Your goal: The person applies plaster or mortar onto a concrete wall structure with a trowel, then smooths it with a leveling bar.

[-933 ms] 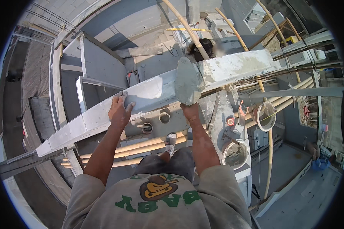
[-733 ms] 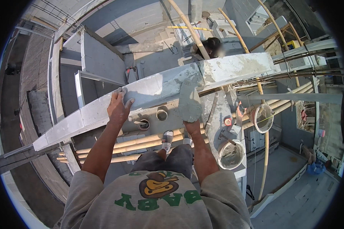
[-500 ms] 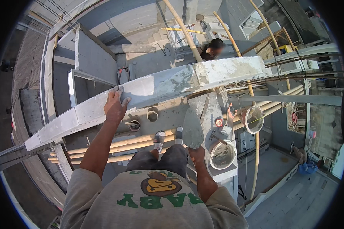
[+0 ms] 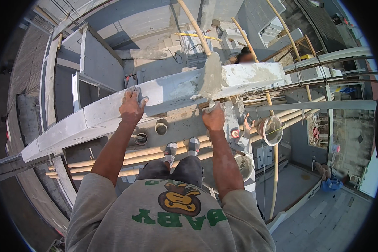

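Observation:
A long row of pale grey blocks [image 4: 168, 91] crosses in front of me, with mortar smears on its right half. My left hand [image 4: 132, 105] rests on its near upper edge, thumb and fingers apart. In my right hand [image 4: 214, 116], the fingers are wrapped round the handle of a trowel [image 4: 213, 75]. Its broad, mortar-coated blade points away from me and overlaps the smeared stretch of blocks. Whether the blade touches the blocks there, I cannot tell.
Bamboo poles [image 4: 134, 160] run below, near my feet. At right stand a mortar bucket [image 4: 244, 166], another bucket [image 4: 272, 131] and a red tape measure [image 4: 235, 133]. Two small pots, one a grey pot [image 4: 161, 128], sit beneath the blocks. Another person [image 4: 245, 56] is beyond the row.
My right hand has swung forward and up with the trowel, from beside the mortar bucket to the row of blocks. The left hand stays on the blocks. The other person's head is lower behind the row.

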Tool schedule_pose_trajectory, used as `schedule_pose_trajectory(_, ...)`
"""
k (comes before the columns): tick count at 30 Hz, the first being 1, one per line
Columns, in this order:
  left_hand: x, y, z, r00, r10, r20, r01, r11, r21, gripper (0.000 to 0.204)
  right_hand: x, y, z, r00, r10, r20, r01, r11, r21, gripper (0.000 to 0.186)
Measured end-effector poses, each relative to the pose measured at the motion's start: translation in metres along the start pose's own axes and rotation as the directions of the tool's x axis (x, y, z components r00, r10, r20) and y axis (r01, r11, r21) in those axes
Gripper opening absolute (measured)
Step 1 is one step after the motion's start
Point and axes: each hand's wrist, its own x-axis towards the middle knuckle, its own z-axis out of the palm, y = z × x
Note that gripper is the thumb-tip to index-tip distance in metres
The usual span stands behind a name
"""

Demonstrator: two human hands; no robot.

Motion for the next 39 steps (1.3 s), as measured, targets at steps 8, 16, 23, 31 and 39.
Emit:
schedule_pose_trajectory(8,0.0,-0.004,0.004,0.991,0.096,-0.091,-0.1,0.994,-0.036,0.05,-0.06,0.047,0.03,0.962,0.192,0.193,-0.166,0.976,-0.14,0.042)
schedule_pose_trajectory(16,-0.001,-0.003,0.0,0.992,0.077,-0.096,-0.083,0.995,-0.06,0.051,-0.157,0.093,0.003,0.869,0.27,0.415,-0.222,0.962,-0.161,0.047)
schedule_pose_trajectory(23,0.001,0.001,-0.004,0.996,0.057,-0.068,-0.061,0.997,-0.055,0.051,-0.087,0.094,-0.061,0.962,0.141,0.233,-0.241,0.838,0.49,0.044)
schedule_pose_trajectory(31,0.001,0.002,-0.006,1.0,0.018,-0.016,-0.019,0.999,-0.032,0.049,-0.045,0.114,-0.04,0.973,0.216,0.086,-0.209,0.974,-0.093,0.052)
schedule_pose_trajectory(39,0.002,0.007,-0.009,0.991,-0.087,0.1,0.088,0.996,-0.002,0.05,-0.042,0.126,-0.021,0.913,0.29,0.285,-0.261,0.956,-0.136,0.051)
